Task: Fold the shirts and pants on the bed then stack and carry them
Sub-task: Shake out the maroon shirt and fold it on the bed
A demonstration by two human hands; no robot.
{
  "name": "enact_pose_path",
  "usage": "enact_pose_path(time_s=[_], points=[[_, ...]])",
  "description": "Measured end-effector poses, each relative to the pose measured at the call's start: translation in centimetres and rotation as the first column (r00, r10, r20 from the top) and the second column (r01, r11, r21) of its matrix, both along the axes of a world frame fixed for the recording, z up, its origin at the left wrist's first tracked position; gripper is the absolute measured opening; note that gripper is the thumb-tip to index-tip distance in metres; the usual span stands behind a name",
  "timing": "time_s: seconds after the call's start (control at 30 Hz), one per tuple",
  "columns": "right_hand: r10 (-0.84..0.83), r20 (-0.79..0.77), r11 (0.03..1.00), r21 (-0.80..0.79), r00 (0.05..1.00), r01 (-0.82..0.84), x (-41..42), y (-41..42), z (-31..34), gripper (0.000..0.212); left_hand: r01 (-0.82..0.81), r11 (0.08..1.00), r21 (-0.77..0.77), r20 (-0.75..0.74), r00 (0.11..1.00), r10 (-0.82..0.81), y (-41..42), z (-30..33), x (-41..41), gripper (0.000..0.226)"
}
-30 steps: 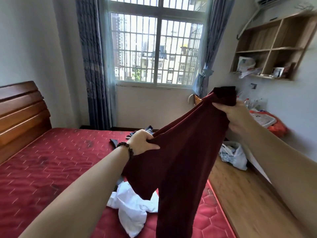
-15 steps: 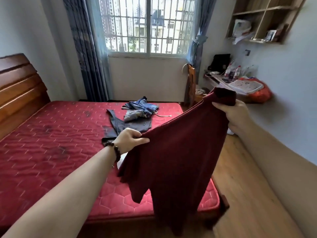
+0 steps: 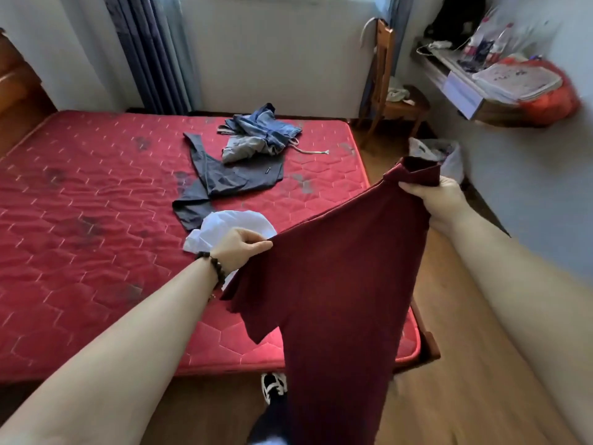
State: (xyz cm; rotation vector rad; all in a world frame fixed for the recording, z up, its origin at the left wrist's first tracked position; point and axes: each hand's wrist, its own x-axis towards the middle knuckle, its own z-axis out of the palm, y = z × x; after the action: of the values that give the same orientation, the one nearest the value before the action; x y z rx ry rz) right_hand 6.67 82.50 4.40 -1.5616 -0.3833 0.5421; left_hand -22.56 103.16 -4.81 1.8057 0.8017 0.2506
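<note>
The maroon shirt (image 3: 337,284) hangs in the air in front of me, filling the lower centre and right of the frame, off the foot of the bed (image 3: 80,252). It looks soft and light, a limp knit that sags and drapes with no stiffness, so I judge the best holds are at the shoulder seams or along the top edge, where it can be stretched flat. My left hand (image 3: 239,248) pinches one top corner between thumb and fingers at mid-frame; my right hand (image 3: 439,202), higher and to the right, has its fingers curled round the bunched cloth near what seems to be the collar. The top edge slants up from left to right between them, and the long axis runs downward, the body trailing toward the bottom edge of the frame, with a short sleeve flapping at its left

Behind my left hand a white garment (image 3: 231,226) lies crumpled on the mattress. Further up sit dark grey pants (image 3: 224,178), spread out, and a rumpled blue denim piece (image 3: 260,133) touching their upper end, all unfolded
</note>
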Motion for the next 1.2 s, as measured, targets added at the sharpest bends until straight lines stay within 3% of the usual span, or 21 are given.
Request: enact_pose_path(time_s=[0.23,0.5,0.7,0.97,1.2], points=[[-0.001,-0.13,0.984,-0.175,0.992,-0.022,11.8,11.4,-14.2,0.018,-0.115,0.992,-0.042,-0.17,0.98,0.106,9.1,-12.8,12.0,0.006],[0.021,-0.154,0.941,-0.331,0.988,-0.072,22.3,19.3,-27.7,0.016,-0.202,0.976,-0.081,-0.278,0.945,0.172,16.7,-23.4,21.3,0.011],[0.089,-0.169,0.909,-0.389,0.981,-0.15,28.6,25.7,-35.1,0.03,-0.092,0.994,0.061,-0.335,0.936,0.108,21.5,-29.4,26.7,0.01],[0.196,-0.119,0.891,-0.394,0.973,-0.227,35.6,34.0,-43.5,0.021,-0.023,0.951,0.309,-0.348,0.928,0.135,28.4,-36.6,33.0,0.006],[0.138,-0.139,0.878,-0.441,0.981,-0.186,36.1,34.0,-49.5,0.018,-0.022,0.945,0.327,-0.412,0.897,0.163,29.4,-42.1,32.5,0.005]])
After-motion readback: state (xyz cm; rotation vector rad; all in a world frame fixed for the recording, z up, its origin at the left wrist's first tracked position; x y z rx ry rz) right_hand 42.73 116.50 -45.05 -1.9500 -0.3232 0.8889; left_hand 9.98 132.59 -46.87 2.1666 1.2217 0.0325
